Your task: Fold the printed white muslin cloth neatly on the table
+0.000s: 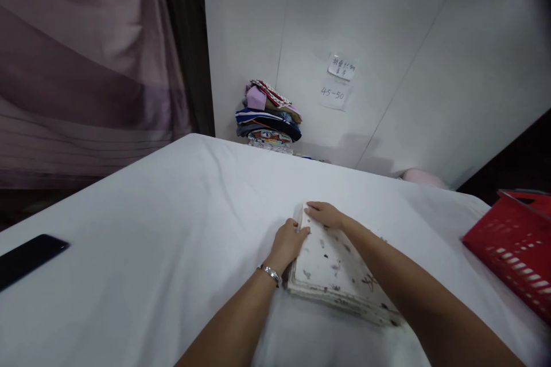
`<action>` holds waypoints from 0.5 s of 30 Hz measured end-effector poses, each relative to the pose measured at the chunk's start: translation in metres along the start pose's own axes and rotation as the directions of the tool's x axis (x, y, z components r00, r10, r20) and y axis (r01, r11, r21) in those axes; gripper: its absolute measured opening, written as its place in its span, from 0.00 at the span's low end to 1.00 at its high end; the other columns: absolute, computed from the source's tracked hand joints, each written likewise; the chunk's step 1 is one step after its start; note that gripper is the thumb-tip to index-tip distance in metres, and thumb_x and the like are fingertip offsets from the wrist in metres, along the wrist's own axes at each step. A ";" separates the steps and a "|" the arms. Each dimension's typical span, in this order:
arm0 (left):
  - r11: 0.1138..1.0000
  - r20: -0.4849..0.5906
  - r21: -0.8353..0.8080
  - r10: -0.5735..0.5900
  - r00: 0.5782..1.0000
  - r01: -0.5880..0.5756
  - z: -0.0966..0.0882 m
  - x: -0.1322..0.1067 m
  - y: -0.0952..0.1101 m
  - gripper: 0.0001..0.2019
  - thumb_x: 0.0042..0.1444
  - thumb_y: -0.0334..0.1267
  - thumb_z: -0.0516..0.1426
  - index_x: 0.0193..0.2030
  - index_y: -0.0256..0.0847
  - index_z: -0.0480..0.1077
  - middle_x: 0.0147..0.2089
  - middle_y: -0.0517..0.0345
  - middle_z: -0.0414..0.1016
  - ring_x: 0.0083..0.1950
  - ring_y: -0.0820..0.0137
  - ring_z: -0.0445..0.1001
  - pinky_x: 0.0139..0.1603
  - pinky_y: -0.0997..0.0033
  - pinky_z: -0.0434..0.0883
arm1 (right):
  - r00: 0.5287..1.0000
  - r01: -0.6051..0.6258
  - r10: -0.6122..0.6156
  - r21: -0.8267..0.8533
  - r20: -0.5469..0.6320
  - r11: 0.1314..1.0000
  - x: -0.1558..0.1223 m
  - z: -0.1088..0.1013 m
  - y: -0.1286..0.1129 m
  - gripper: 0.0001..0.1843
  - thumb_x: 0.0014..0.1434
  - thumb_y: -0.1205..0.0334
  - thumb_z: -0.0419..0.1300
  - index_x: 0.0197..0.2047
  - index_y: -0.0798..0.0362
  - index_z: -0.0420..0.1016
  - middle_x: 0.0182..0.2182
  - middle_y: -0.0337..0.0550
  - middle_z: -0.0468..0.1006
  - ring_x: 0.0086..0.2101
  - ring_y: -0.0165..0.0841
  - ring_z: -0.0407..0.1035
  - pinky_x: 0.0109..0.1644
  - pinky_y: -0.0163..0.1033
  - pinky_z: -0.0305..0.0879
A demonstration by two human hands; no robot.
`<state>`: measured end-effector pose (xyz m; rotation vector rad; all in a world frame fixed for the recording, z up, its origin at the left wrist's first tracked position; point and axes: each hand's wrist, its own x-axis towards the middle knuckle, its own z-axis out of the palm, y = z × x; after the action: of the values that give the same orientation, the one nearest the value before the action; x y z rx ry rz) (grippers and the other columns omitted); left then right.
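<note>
A white cloth [329, 264] with small printed figures in dark and reddish tones lies folded in several layers on the white-covered table [206, 229]. My left hand [288, 245] grips its left edge, the thumb on top and the other fingers down along the side. A silvery bracelet [271, 275] circles that wrist. At the far left corner of the cloth, my right hand [326, 215] holds the edge with bent fingers. My right forearm crosses over the cloth and hides part of its right side.
A red plastic basket [508, 241] stands at the right. On the left edge lies a black flat object [34, 258]. Beyond the table, a stack of folded clothes [269, 117] rests against the wall [379, 28], near paper notes [336, 94]. A pinkish curtain [86, 69] hangs at left.
</note>
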<state>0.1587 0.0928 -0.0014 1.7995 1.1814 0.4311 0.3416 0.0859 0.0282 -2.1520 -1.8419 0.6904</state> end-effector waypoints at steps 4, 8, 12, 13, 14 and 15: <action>1.000 0.008 0.016 0.010 1.000 -0.010 0.001 0.002 -0.001 0.21 0.52 0.53 0.53 0.44 0.38 0.65 0.41 0.48 0.75 0.41 0.62 0.73 0.37 0.71 0.63 | 0.978 -0.007 0.003 0.017 0.207 1.000 0.025 -0.023 0.003 0.32 0.46 0.40 0.60 0.48 0.54 0.73 0.50 0.49 0.72 0.49 0.46 0.65 0.54 0.46 0.60; 1.000 0.009 0.019 0.016 1.000 -0.016 0.002 0.002 -0.003 0.20 0.51 0.53 0.53 0.43 0.38 0.66 0.40 0.49 0.75 0.41 0.62 0.72 0.36 0.71 0.63 | 0.932 -0.053 0.035 0.041 0.361 0.998 0.035 -0.032 0.000 0.29 0.40 0.41 0.64 0.41 0.53 0.74 0.45 0.48 0.75 0.44 0.45 0.69 0.48 0.45 0.64; 1.000 0.011 -0.013 0.009 1.000 -0.009 0.001 0.002 -0.004 0.21 0.50 0.53 0.54 0.43 0.39 0.66 0.43 0.48 0.75 0.43 0.62 0.72 0.38 0.71 0.63 | 0.901 -0.140 0.056 0.166 0.431 0.976 0.030 -0.036 -0.003 0.26 0.38 0.44 0.66 0.37 0.53 0.74 0.40 0.48 0.77 0.40 0.42 0.71 0.42 0.44 0.67; 1.000 0.011 -0.025 0.005 1.000 -0.005 0.001 0.002 -0.004 0.21 0.50 0.53 0.54 0.44 0.38 0.66 0.44 0.48 0.75 0.44 0.61 0.72 0.39 0.71 0.63 | 0.896 -0.155 0.048 0.211 0.441 0.965 0.028 -0.038 -0.004 0.26 0.38 0.45 0.66 0.37 0.53 0.73 0.40 0.47 0.77 0.40 0.42 0.71 0.42 0.43 0.68; 0.999 0.012 -0.037 0.001 1.000 0.000 0.001 0.002 -0.004 0.22 0.49 0.53 0.55 0.45 0.38 0.66 0.45 0.47 0.75 0.45 0.61 0.72 0.39 0.71 0.63 | 0.892 -0.166 0.036 0.253 0.451 0.953 0.026 -0.041 -0.004 0.26 0.38 0.45 0.66 0.38 0.53 0.73 0.40 0.48 0.77 0.40 0.42 0.71 0.41 0.43 0.68; 0.999 0.015 -0.051 -0.004 1.000 0.005 0.000 0.002 -0.005 0.24 0.49 0.53 0.55 0.46 0.38 0.66 0.45 0.46 0.74 0.45 0.60 0.72 0.40 0.71 0.63 | 0.887 -0.171 0.023 0.283 0.461 0.944 0.024 -0.044 -0.005 0.26 0.38 0.46 0.66 0.39 0.53 0.73 0.41 0.48 0.77 0.40 0.42 0.71 0.41 0.43 0.68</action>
<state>0.1574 0.0953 -0.0058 1.7534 1.1543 0.4410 0.3608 0.1156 0.0633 -1.9938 -1.6654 1.5119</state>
